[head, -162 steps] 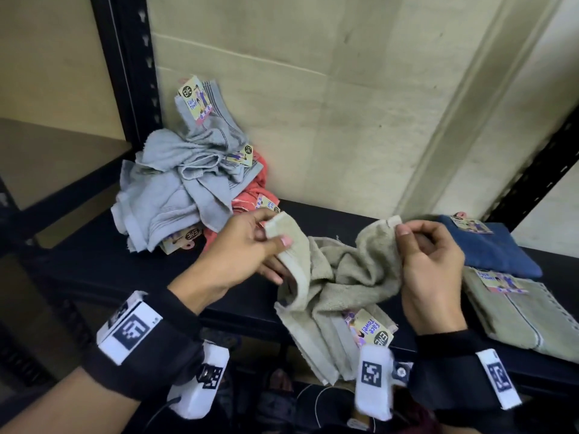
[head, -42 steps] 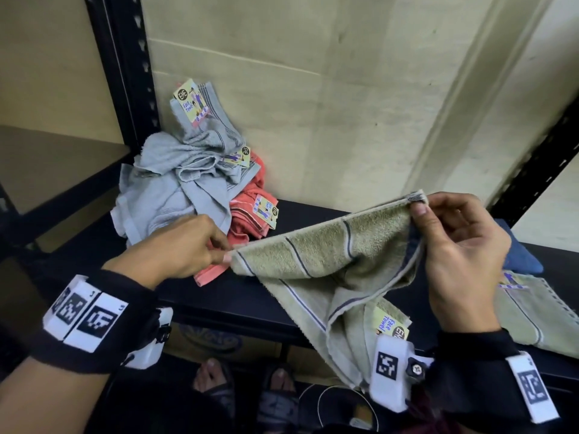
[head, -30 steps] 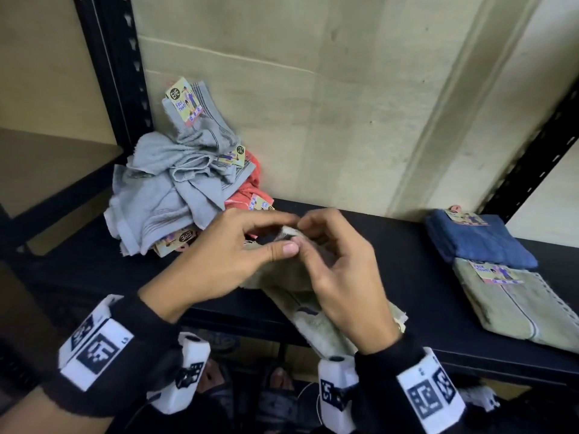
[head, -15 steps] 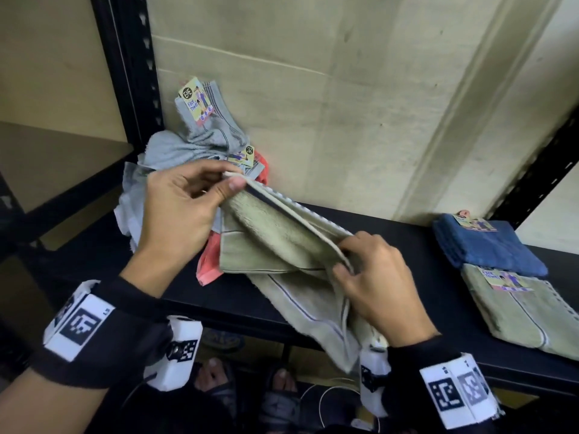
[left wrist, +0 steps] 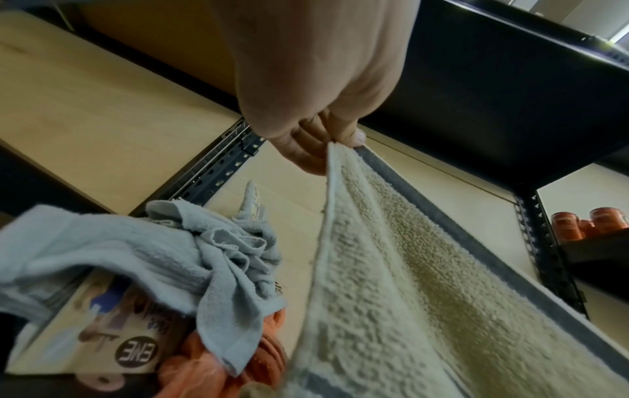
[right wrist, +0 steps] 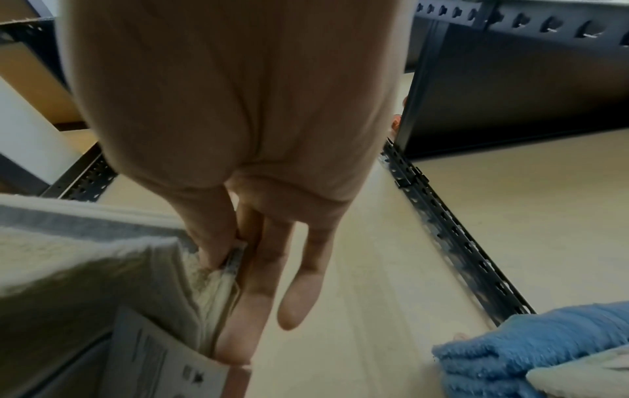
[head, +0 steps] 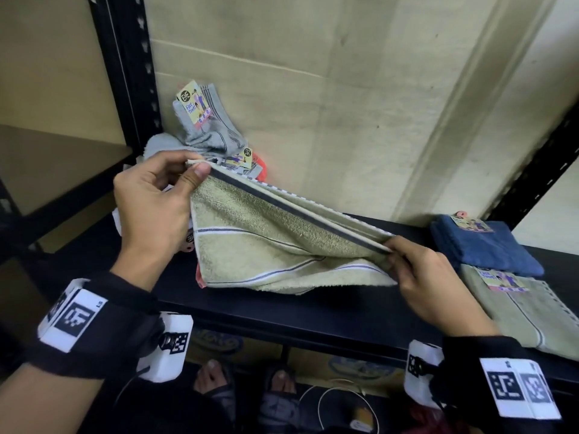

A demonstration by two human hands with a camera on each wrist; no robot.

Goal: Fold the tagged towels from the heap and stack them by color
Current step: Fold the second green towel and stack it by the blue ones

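Observation:
An olive towel (head: 266, 245) with dark stripes, folded in half, hangs stretched above the black shelf (head: 282, 311). My left hand (head: 188, 173) pinches its doubled upper-left corner between thumb and fingers; in the left wrist view the left hand (left wrist: 337, 142) grips the olive towel (left wrist: 408, 296) at that corner. My right hand (head: 391, 255) pinches the lower-right corner; in the right wrist view the right hand (right wrist: 231, 258) holds the olive towel (right wrist: 85, 269) edge, its paper tag (right wrist: 153, 360) below. The heap of grey towels (head: 203, 133) and a coral towel (head: 260, 167) lies behind my left hand.
A folded blue towel (head: 482, 245) and a folded olive towel (head: 532, 311), both tagged, lie at the shelf's right end. A black upright post (head: 125, 73) stands at the left. The wall runs close behind. Feet in sandals (head: 216, 386) show below the shelf.
The towel was spread wide, its corners were brought together, and the folded towel is now pulled taut. My right hand has slid right along the doubled edge to the far corner.

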